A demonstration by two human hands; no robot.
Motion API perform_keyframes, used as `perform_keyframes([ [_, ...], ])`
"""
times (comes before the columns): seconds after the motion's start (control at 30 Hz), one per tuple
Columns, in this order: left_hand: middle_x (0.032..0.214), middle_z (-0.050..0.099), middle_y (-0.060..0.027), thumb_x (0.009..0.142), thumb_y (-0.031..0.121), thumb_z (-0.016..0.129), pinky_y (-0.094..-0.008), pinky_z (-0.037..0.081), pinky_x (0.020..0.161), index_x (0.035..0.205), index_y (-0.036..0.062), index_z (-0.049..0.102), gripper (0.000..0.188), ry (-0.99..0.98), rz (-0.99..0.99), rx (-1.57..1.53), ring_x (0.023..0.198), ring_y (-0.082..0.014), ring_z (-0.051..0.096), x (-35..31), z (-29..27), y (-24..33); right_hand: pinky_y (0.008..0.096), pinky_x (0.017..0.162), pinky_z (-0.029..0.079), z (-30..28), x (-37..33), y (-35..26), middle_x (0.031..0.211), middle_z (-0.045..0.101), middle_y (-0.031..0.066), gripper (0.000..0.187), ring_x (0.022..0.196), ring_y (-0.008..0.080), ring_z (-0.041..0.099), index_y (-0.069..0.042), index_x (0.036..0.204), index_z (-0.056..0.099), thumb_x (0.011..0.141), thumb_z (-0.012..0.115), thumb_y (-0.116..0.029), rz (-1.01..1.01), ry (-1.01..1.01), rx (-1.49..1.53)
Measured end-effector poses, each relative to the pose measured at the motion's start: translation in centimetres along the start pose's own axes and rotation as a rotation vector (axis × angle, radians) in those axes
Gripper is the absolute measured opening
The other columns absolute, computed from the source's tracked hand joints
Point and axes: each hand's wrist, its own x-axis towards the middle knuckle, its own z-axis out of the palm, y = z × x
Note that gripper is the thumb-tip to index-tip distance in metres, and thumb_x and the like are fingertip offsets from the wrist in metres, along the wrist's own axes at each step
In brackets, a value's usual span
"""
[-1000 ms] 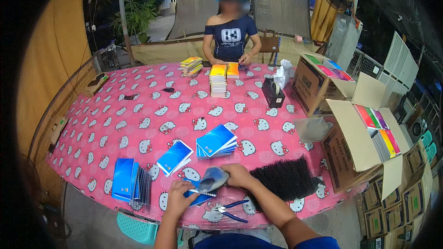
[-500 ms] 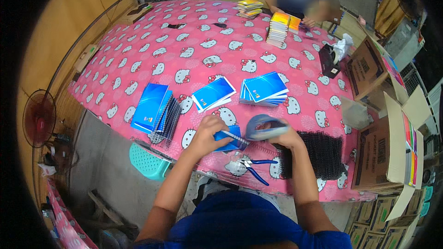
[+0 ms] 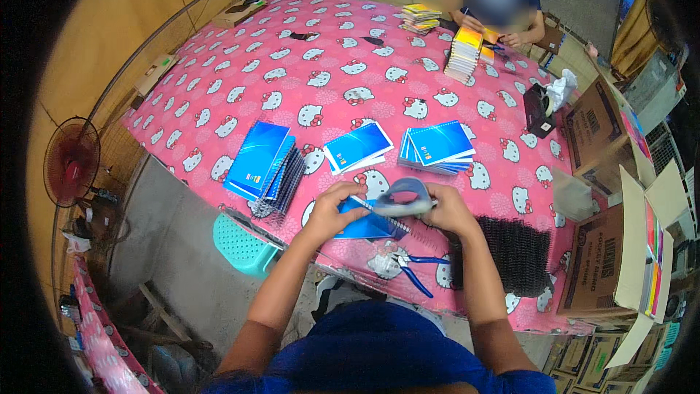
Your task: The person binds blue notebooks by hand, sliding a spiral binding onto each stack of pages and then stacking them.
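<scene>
My left hand point(image 3: 337, 211) is closed on the left end of a small blue notebook point(image 3: 364, 229), its thumb on top near the row of holes. A thin dark coil point(image 3: 408, 232) runs along that edge and sticks out past the notebook's right end. In my right hand point(image 3: 445, 210) is a blue-grey ring point(image 3: 405, 197), shaped like a roll of tape and blurred, against or just above the coil edge. Blue-handled cutting pliers point(image 3: 414, 270) lie near the table's front edge. A mass of black spiral coils point(image 3: 510, 257) lies beside my right forearm.
Across the pink table point(image 3: 248, 73) stand a pile of coiled blue notebooks point(image 3: 266, 164) and two blue stacks point(image 3: 357, 147) point(image 3: 437, 144). Open cartons point(image 3: 601, 255) line the right, near a black tissue box point(image 3: 540, 109). A co-worker point(image 3: 503, 7) handles yellow notebooks point(image 3: 463, 55) at the far side.
The view has shifted, so the table's things sit farther right and slightly lower. My hands remain at the notebook, with the ring still in my right hand. The co-worker's hands and shoulders now show more.
</scene>
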Motion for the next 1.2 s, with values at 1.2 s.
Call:
perform_keyframes([
  [1.2, 0.11, 0.064, -0.0167, 0.072, -0.005, 0.074, -0.0282, 0.055, 0.076, 0.096, -0.0017, 0.068, 0.025, 0.426, 0.11, -0.001, 0.09, -0.0204, 0.067, -3.6, 5.1, 3.1, 0.046, 0.093, 0.041, 6.6, -12.1, 1.3, 0.12, 0.051, 0.0249, 0.057, 0.109, 0.0399, 0.05, 0.001, 0.12, 0.053, 0.078, 0.07, -0.034, -0.203, 0.089, -0.754],
])
